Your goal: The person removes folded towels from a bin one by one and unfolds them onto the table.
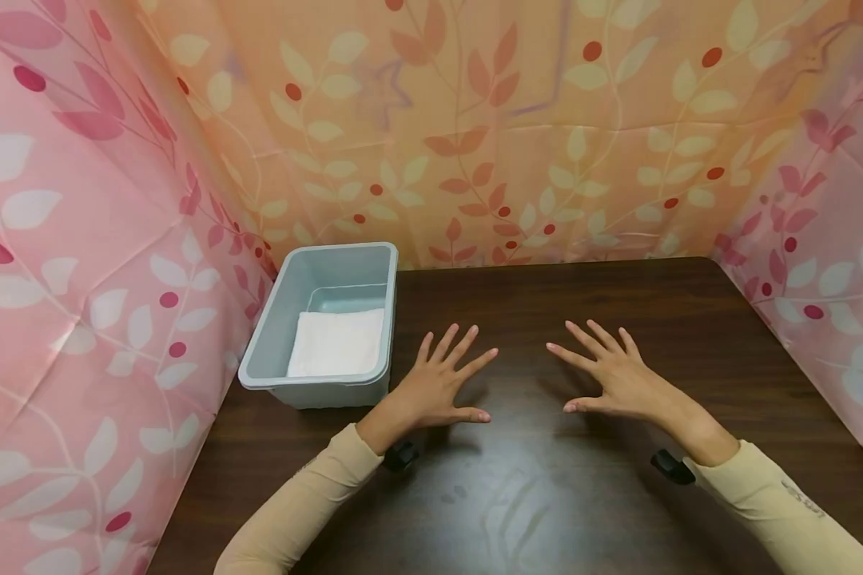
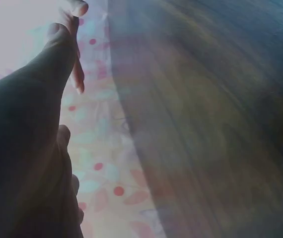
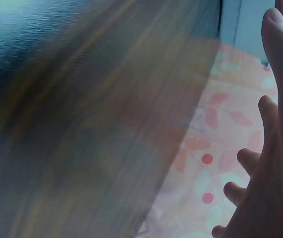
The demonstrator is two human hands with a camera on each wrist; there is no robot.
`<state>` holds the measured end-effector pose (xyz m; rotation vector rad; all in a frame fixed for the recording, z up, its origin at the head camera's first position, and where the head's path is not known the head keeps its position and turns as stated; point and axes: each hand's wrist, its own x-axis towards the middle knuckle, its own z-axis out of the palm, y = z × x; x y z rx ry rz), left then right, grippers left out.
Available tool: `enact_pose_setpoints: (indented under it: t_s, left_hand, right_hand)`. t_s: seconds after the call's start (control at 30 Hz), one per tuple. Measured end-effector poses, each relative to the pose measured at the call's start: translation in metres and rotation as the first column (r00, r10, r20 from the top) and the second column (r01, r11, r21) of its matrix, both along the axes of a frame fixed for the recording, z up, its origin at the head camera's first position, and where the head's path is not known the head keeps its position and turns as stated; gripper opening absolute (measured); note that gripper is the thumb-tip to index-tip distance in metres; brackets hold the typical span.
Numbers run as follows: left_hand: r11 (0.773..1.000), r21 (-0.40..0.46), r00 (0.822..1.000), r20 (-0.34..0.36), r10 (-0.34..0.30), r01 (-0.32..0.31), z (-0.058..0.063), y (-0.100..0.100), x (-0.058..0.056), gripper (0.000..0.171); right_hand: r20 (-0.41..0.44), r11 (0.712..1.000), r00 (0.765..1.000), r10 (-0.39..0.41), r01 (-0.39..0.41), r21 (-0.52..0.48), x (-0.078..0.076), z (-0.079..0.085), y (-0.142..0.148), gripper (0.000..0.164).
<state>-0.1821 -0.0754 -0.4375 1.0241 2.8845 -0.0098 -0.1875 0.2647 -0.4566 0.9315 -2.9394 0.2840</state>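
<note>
In the head view both hands are held over the dark wooden table (image 1: pixel 518 495), palms down with fingers spread. The left hand (image 1: pixel 435 387) is just right of a grey-blue plastic tub (image 1: pixel 316 383) and holds nothing. A folded white cloth (image 1: pixel 336 343) lies inside that tub, towards its near end. Farther right, the right hand (image 1: pixel 622 383) is likewise bare, its thumb pointing at the left hand across a gap. The left wrist view has the left hand (image 2: pixel 27 109) along its left side; the right wrist view catches the right hand (image 3: pixel 265 148) at its right edge.
A flowered orange curtain (image 1: pixel 475 144) hangs behind the table's far edge. Pink flowered curtains flank it on the left (image 1: pixel 101 279) and right (image 1: pixel 820 239). Black wrist devices (image 1: pixel 672 467) sit under both wrists, by the cream sleeves (image 1: pixel 784 503).
</note>
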Motion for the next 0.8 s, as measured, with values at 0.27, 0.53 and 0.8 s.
enact_pose_setpoints:
  t_s: [0.27,0.53,0.8]
  left_hand:
    - [1.000,-0.005,0.999,-0.032,-0.013,0.013,0.019,-0.009,0.012,0.100]
    - [0.993,0.112,0.997,-0.073,-0.030,0.038,0.039,-0.032,0.035,0.104]
    - [0.981,0.195,0.991,-0.132,0.034,-0.007,0.050,-0.064,0.058,0.105]
  right_hand:
    - [-0.039,0.993,0.993,0.113,-0.114,-0.032,-0.016,0.018,-0.022,0.110]
    - [-0.076,0.949,0.960,0.270,-0.279,-0.149,-0.038,0.037,-0.070,0.119]
    - [-0.034,0.878,0.916,0.399,-0.393,-0.274,-0.059,0.048,-0.134,0.117]
